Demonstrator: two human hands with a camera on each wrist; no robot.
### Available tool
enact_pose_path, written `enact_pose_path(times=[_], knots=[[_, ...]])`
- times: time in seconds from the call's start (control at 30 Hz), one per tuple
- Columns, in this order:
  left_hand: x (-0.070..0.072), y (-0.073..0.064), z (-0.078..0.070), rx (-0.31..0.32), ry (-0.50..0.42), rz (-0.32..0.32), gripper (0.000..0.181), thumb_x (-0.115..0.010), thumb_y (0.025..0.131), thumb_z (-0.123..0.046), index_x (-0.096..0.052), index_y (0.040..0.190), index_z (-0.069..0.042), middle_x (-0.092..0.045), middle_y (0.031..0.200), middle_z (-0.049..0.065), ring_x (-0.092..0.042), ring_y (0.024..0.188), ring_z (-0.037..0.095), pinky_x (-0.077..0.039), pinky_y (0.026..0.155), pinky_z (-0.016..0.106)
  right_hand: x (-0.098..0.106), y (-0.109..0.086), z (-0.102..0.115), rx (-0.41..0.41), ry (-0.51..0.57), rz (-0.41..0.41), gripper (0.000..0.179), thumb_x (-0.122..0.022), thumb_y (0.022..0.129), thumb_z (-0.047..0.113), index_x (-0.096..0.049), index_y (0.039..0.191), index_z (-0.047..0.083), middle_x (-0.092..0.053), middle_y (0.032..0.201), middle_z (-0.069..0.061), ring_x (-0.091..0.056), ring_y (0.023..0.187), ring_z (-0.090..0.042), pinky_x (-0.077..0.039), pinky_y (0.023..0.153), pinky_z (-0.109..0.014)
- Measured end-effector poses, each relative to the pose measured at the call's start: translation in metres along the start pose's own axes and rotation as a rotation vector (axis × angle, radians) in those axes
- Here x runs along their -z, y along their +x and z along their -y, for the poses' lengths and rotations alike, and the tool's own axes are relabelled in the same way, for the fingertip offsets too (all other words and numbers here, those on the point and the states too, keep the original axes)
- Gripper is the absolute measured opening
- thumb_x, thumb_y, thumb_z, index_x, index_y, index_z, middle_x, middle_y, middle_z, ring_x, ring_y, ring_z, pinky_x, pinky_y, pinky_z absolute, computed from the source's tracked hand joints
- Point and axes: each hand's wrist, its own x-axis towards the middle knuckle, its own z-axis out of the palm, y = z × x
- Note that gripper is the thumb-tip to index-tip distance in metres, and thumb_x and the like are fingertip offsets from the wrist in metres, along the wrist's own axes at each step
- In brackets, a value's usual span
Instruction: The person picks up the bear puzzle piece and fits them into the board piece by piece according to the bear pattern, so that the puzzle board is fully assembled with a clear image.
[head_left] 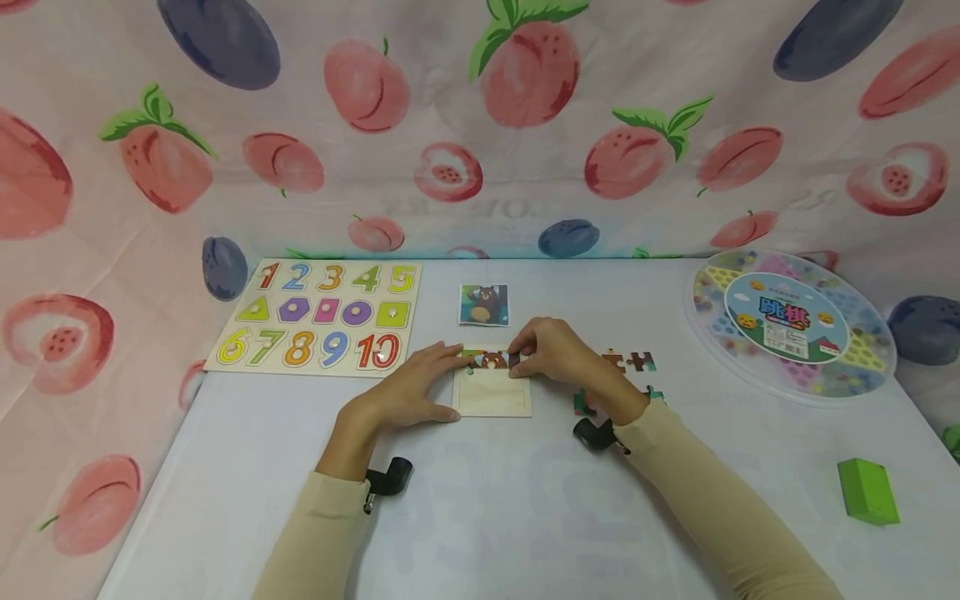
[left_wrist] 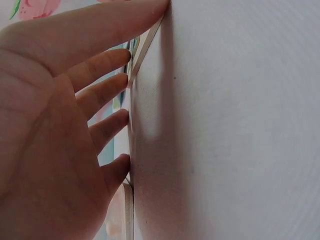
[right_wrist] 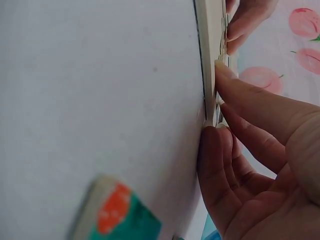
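A small wooden puzzle tray (head_left: 492,398) lies mid-table, its top row filled with bear-picture pieces (head_left: 492,360) and its lower part bare wood. Along its left side rests my left hand (head_left: 408,387), fingers extended to the upper edge and thumb at the lower left corner. At the tray's upper right, my right hand (head_left: 558,358) pinches a dark puzzle piece (head_left: 514,361) between thumb and fingers, partly hidden by them. In the right wrist view the right fingertips touch the tray's edge (right_wrist: 206,60). Several loose puzzle pieces (head_left: 642,361) lie right of the tray, some partly behind the right wrist.
Above the tray is a bear picture card (head_left: 483,306). A number-and-shape board (head_left: 300,286) lies at the back left. At the back right sits a round, clear game box (head_left: 697,367). Toward the front right stands a green block (head_left: 867,492). A fruit-print cloth hangs behind.
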Motion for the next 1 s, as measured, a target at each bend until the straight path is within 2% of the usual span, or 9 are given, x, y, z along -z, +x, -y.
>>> enact_pose_path(times=[0.2, 0.6, 0.77, 1.0], knots=[[0.0, 0.001, -0.001, -0.027, 0.023, -0.016, 0.079, -0.083, 0.083, -0.026, -0.048, 0.152, -0.018, -0.029, 0.17, 0.007, -0.018, 0.16, 0.034, -0.022, 0.129, 0.058, -0.001, 0.0, -0.001, -0.002, -0.003, 0.006, 0.031, -0.087, 0.081, 0.019, -0.078, 0.109, 0.008, -0.069, 0.104, -0.008, -0.061, 0.093, -0.018, -0.052, 0.08, -0.029], [0.001, 0.005, 0.003, -0.024, -0.011, -0.007, 0.079, -0.084, 0.082, -0.027, -0.048, 0.152, -0.019, -0.026, 0.171, 0.004, -0.015, 0.161, 0.033, -0.019, 0.13, 0.058, 0.001, 0.0, -0.003, 0.009, 0.028, 0.011, 0.031, -0.086, 0.082, 0.021, -0.078, 0.11, 0.01, -0.069, 0.106, -0.007, -0.061, 0.094, -0.019, -0.052, 0.08, -0.029], [0.001, 0.005, 0.005, -0.022, -0.024, -0.009, 0.079, -0.085, 0.081, -0.027, -0.048, 0.151, -0.02, -0.027, 0.171, 0.003, -0.017, 0.16, 0.032, -0.021, 0.13, 0.058, 0.004, -0.002, -0.006, 0.033, 0.042, 0.046, 0.033, -0.084, 0.084, 0.024, -0.077, 0.113, 0.01, -0.069, 0.111, -0.007, -0.061, 0.1, -0.019, -0.054, 0.087, -0.033], [0.001, 0.006, 0.006, -0.014, -0.03, 0.0, 0.08, -0.085, 0.081, -0.028, -0.049, 0.151, -0.02, -0.027, 0.171, 0.003, -0.017, 0.16, 0.031, -0.021, 0.13, 0.058, 0.011, -0.003, -0.012, 0.013, 0.098, 0.116, 0.036, -0.082, 0.087, 0.032, -0.075, 0.119, 0.017, -0.071, 0.117, -0.004, -0.064, 0.11, -0.02, -0.054, 0.097, -0.04]])
